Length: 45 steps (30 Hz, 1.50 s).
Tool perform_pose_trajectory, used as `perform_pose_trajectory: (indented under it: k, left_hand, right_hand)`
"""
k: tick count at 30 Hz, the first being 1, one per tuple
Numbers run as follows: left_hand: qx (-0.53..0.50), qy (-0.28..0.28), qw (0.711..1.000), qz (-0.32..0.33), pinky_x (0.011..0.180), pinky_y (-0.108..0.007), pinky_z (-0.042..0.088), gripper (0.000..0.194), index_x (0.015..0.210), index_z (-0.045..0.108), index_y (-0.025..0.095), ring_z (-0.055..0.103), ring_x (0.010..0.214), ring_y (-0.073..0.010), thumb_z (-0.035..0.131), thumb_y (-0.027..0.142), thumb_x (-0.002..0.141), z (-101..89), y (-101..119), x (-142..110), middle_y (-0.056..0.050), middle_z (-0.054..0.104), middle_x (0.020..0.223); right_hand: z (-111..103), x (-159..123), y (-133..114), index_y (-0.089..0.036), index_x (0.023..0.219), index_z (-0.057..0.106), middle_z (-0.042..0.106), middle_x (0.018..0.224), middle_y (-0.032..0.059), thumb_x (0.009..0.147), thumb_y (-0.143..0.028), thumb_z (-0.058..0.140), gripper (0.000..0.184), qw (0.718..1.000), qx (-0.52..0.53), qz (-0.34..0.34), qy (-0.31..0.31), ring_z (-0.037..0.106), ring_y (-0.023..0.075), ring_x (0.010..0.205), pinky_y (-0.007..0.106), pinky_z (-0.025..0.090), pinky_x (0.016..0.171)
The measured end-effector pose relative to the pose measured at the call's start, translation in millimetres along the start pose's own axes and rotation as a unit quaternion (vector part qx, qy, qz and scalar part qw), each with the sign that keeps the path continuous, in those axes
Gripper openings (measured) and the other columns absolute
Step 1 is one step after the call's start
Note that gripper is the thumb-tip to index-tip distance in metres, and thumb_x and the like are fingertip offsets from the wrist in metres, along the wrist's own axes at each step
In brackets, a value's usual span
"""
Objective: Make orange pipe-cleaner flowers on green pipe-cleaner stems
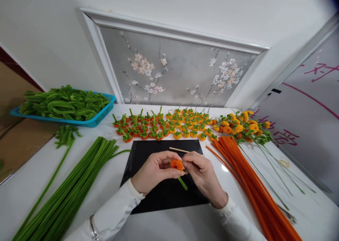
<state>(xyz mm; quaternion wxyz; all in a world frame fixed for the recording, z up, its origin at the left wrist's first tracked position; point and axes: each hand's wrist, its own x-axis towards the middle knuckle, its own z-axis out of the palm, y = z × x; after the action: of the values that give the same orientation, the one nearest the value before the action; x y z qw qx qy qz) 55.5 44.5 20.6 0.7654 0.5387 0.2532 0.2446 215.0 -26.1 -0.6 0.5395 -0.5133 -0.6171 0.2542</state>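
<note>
My left hand (157, 170) is closed around a small orange pipe-cleaner ball (176, 164), its thumb below and fingers above. A short green pipe-cleaner piece (182, 183) sticks out beneath the ball, pointing down toward the black mat (150, 198). At the ball's right side, my right hand (202, 174) has its thumb and fingertips pinched together; what lies between them is hidden. Both hands are over the mat. A thin wooden stick (178, 150) rests at the mat's far side, partly behind the right hand.
Green pipe cleaners (66, 184) lie left, orange ones (246, 184) right. Behind the mat stand rows of orange and yellow pieces with green tops (164, 124). A blue basket (102, 114) holds green loops. Stemmed flowers (238, 128) and scissors-like metal handles (291, 218) are at right.
</note>
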Motion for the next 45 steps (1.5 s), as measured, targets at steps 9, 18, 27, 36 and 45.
perform_pose_trajectory:
  k: [9, 18, 27, 36, 45]
  left_hand:
    - [-0.137, 0.08, 0.987, -0.033, 0.078, -0.022, 0.055, 0.024, 0.09, 0.066, 0.016, 0.07, 0.084, -0.0164, 0.077, 0.016, 0.068, 3.6, -7.2, 1.3, 0.0, 0.069, 0.084]
    - [-0.212, 0.148, 0.965, -0.04, 0.066, -0.016, 0.055, 0.009, 0.088, 0.065, 0.014, 0.067, 0.075, -0.0106, 0.067, 0.012, 0.079, -1.4, -10.9, 5.4, -0.003, 0.067, 0.082]
    - [-0.321, 0.099, 0.937, -0.098, 0.058, -0.015, 0.052, 0.014, 0.088, 0.066, 0.014, 0.064, 0.064, -0.0087, 0.069, 0.007, 0.076, -5.6, -27.3, 7.6, -0.002, 0.064, 0.076]
    - [-0.126, 0.083, 0.984, -0.094, 0.068, -0.02, 0.055, 0.025, 0.094, 0.068, 0.013, 0.063, 0.075, -0.0116, 0.061, 0.035, 0.084, -6.2, -14.5, 6.7, -0.006, 0.066, 0.086]
    - [0.106, 0.009, 0.992, -0.061, 0.076, -0.025, 0.053, 0.027, 0.103, 0.069, 0.016, 0.061, 0.083, -0.0142, 0.059, 0.031, 0.083, -8.2, -9.0, 5.9, -0.003, 0.067, 0.09]
  right_hand:
    - [-2.3, -0.3, 8.5, -0.02, 0.095, 0.065, 0.065, 0.091, 0.0064, 0.09, -0.014, 0.046, 0.02, 0.983, -0.16, -0.09, 0.027, 0.06, 0.0178, 0.087, 0.032, 0.05, 0.078]
    - [8.4, -6.3, -10.8, -0.02, 0.087, 0.06, 0.062, 0.075, 0.0003, 0.083, -0.02, 0.061, 0.004, 0.989, -0.14, -0.023, 0.031, 0.058, 0.013, 0.066, 0.024, 0.05, 0.062]
    - [11.5, -5.4, 4.8, -0.019, 0.093, 0.064, 0.065, 0.086, 0.0044, 0.09, -0.014, 0.048, 0.017, 0.964, -0.232, -0.115, 0.055, 0.063, 0.0144, 0.077, 0.025, 0.052, 0.072]
    - [7.4, -3.1, -0.1, -0.018, 0.101, 0.066, 0.064, 0.088, 0.0075, 0.091, -0.008, 0.043, 0.026, 0.911, -0.346, -0.22, 0.046, 0.058, 0.0176, 0.081, 0.031, 0.047, 0.069]
    - [9.4, -2.3, 4.6, -0.02, 0.091, 0.066, 0.066, 0.088, 0.0044, 0.092, -0.016, 0.048, 0.018, 0.898, -0.371, -0.237, 0.01, 0.055, 0.016, 0.08, 0.03, 0.04, 0.071]
